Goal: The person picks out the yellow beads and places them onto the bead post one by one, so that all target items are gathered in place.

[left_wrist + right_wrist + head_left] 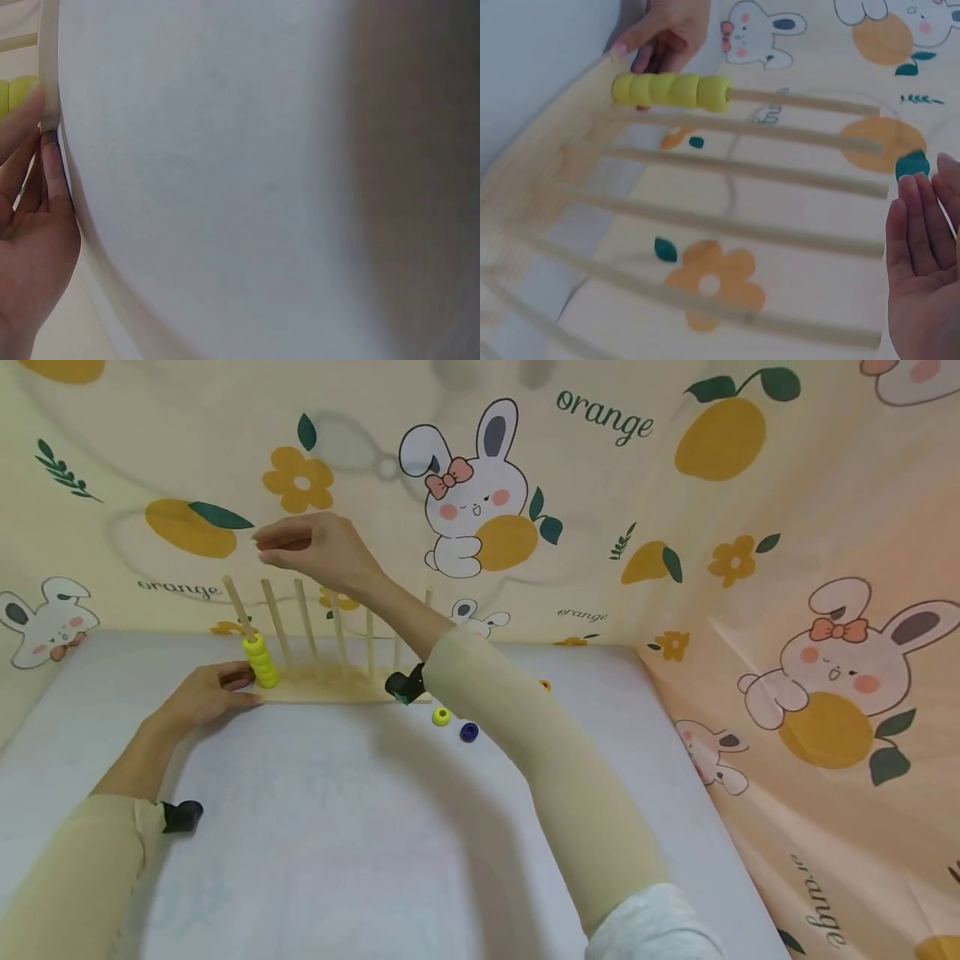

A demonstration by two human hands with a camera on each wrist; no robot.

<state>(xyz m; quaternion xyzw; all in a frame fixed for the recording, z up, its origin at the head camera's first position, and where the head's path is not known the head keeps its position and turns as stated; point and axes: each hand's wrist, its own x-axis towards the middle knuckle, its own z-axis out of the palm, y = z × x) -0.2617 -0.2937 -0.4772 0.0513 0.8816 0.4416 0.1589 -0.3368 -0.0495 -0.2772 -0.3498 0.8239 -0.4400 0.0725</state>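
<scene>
A wooden peg rack [341, 689] stands at the back of the table, with a row of upright pegs. Several yellow beads [260, 662] are stacked on its leftmost peg. My left hand [201, 697] holds the left end of the base, thumb at the front edge and fingers at the side; the left wrist view shows the same grip on the base. Above the tops of the left pegs is my right hand [322, 547]. In the right wrist view that hand [926, 277] has extended fingers, with no bead seen in it.
A loose yellow bead [441, 717] and a dark blue bead [469, 732] lie in front of the rack's right end. An orange bead [545, 686] is partly hidden behind my right sleeve. A printed cloth [585, 527] hangs behind and beside the table.
</scene>
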